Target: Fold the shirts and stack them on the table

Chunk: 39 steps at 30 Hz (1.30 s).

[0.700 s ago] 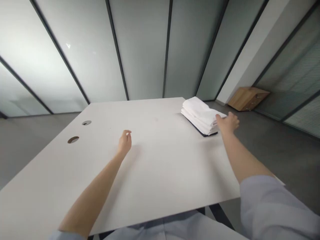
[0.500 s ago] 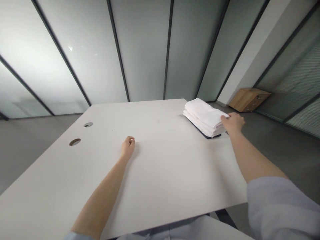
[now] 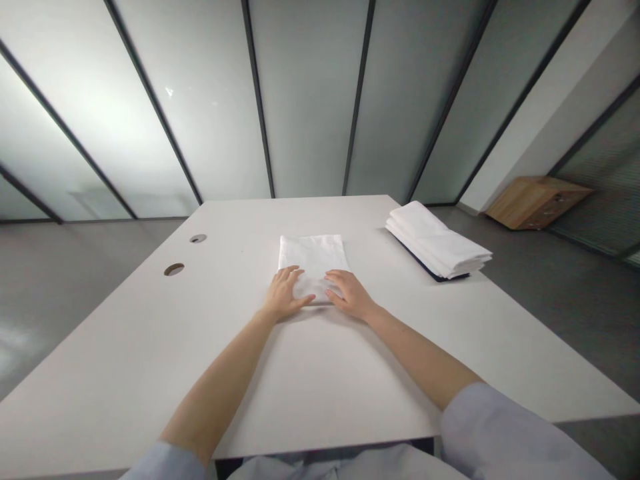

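A folded white cloth [image 3: 314,253] lies flat in the middle of the white table, roughly square to me. My left hand [image 3: 286,293] rests at its near left corner, fingers spread and thumb pointing inward. At the near right corner, my right hand [image 3: 350,293] is open too, its fingers apart over the fabric. Both palms hide parts of the cloth's near corners. To the right sits a stack of folded white cloths [image 3: 437,240] on a thin dark board [image 3: 425,267].
The white table [image 3: 165,360] has two round holes on its left, one an open hole [image 3: 174,269] and the other a grey-rimmed hole [image 3: 198,238]. A wooden cabinet [image 3: 530,200] stands on the floor at the right. Frosted glass panels [image 3: 305,100] rise behind the table.
My right hand has left the stack and come to the table's middle, where a folded white cloth now lies. My left hand has opened and shifted right onto that cloth. The view has turned slightly left.
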Tool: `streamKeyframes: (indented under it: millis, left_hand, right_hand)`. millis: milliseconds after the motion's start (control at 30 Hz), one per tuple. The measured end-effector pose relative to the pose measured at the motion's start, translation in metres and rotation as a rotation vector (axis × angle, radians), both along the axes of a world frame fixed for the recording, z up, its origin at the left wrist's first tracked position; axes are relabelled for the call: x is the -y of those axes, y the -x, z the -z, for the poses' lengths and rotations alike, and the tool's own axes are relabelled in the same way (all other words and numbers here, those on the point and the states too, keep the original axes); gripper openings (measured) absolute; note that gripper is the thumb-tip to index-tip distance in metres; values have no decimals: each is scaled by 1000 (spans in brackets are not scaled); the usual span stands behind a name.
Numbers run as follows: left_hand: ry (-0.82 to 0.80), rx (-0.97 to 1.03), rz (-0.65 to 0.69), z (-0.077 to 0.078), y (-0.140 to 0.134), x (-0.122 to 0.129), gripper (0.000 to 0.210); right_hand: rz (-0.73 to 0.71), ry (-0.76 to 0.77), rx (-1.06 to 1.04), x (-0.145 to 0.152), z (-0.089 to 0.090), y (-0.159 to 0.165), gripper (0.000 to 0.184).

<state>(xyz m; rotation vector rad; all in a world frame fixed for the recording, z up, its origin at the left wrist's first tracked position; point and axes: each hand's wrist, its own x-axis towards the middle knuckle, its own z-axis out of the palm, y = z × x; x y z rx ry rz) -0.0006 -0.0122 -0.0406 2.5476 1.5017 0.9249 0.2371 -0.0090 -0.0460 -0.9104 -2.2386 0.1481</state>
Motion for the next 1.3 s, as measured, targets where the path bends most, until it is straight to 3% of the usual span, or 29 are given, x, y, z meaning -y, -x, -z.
streamKeyframes:
  millis: [133, 300, 400, 567, 667, 767, 867, 933, 1000, 1067, 1133, 1233, 1300]
  left_hand:
    - [90, -236, 3, -5, -9, 7, 63]
    - [160, -359, -221, -11, -29, 14, 39]
    - [180, -368, -344, -14, -37, 16, 33]
    - [202, -279, -295, -11, -25, 6, 30]
    - [358, 16, -312, -6, -15, -4, 35]
    - [536, 679, -373, -3, -12, -14, 46]
    - [589, 1358, -397, -3, -6, -26, 50]
    - [548, 1510, -506, -3, 6, -32, 49]
    - [368, 1371, -672, -3, 22, -34, 52]
    - [102, 1042, -788, -3, 35, -32, 61]
    - [-60, 666, -774, -2, 39, -25, 59]
    - [59, 188, -563, -2, 23, -13, 38]
    - [189, -50, -452, 0, 7, -6, 38]
  right_hand:
    - [215, 35, -153, -17, 13, -19, 32]
    - [456, 248, -525, -33, 27, -34, 36]
    - [486, 328, -664, -35, 25, -34, 33]
    - [483, 334, -699, -31, 17, -28, 28]
    - [545, 304, -724, -29, 13, -28, 26]
    - [622, 210, -679, -28, 12, -34, 24]
    - [610, 92, -456, -28, 11, -38, 22]
    - [553, 93, -225, -25, 12, -36, 22]
    - [516, 161, 26, -22, 14, -30, 27]
    - [528, 251, 235, -18, 15, -22, 39]
    - [574, 337, 357, -16, 14, -18, 50]
    - [671, 434, 404, -18, 8, -20, 61]
    - [741, 466, 403, -21, 4, -26, 65]
